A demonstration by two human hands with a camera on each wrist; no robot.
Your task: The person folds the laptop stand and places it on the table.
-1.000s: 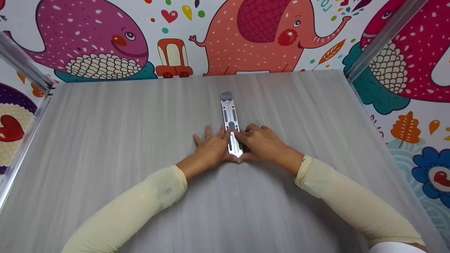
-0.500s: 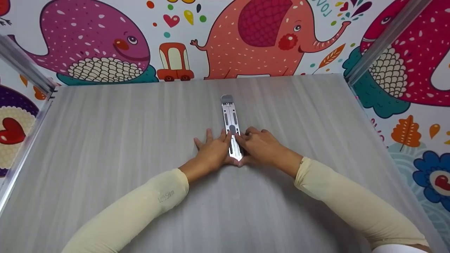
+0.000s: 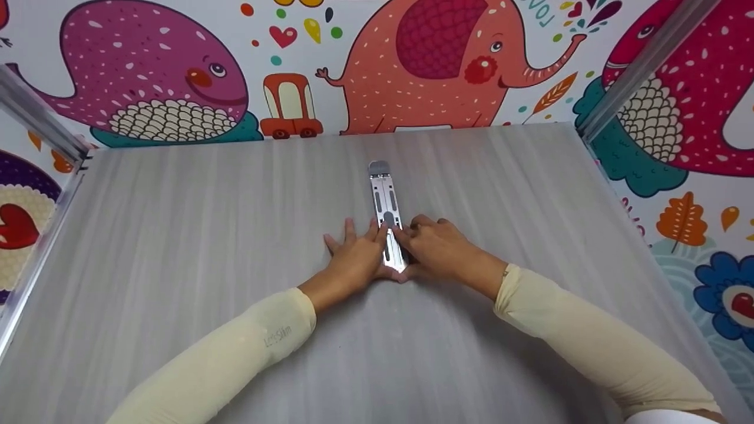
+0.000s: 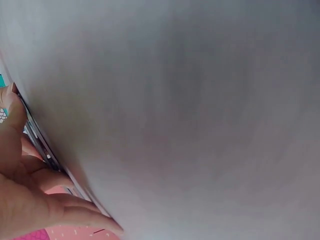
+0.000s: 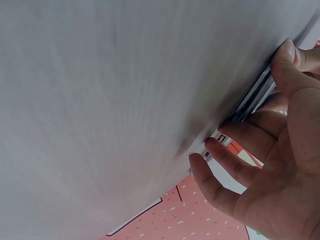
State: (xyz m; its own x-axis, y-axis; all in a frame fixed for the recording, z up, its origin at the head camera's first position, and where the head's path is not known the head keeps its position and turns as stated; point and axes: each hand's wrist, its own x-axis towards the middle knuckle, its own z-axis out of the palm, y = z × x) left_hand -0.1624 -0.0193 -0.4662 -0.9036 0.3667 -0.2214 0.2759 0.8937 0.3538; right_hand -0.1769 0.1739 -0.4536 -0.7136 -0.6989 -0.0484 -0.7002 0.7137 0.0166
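A narrow silver folded laptop stand (image 3: pixel 386 197), with long slots and grey pads, lies flat on the table, pointing away from me. My left hand (image 3: pixel 355 256) holds its near left side, thumb at the pointed near end, index finger along the edge and the other fingers spread on the table. On the opposite side, my right hand (image 3: pixel 445 244) holds it with bent fingers, its thumb meeting the left thumb at the tip. Both wrist views show thumb and fingers at the thin edge of the stand (image 5: pixel 257 92), low against the tabletop. The hands cover part of its near half.
The grey wood-grain table (image 3: pixel 206 224) spreads around both hands. Behind it stands a wall (image 3: pixel 330 35) printed with cartoon animals. Metal posts (image 3: pixel 645 70) rise at the back corners, and a metal rail (image 3: pixel 41 259) runs along the left edge.
The head view has tilted slightly, shifting the whole scene a little down. Both hands keep the same hold on the stand, which stays in place on the table.
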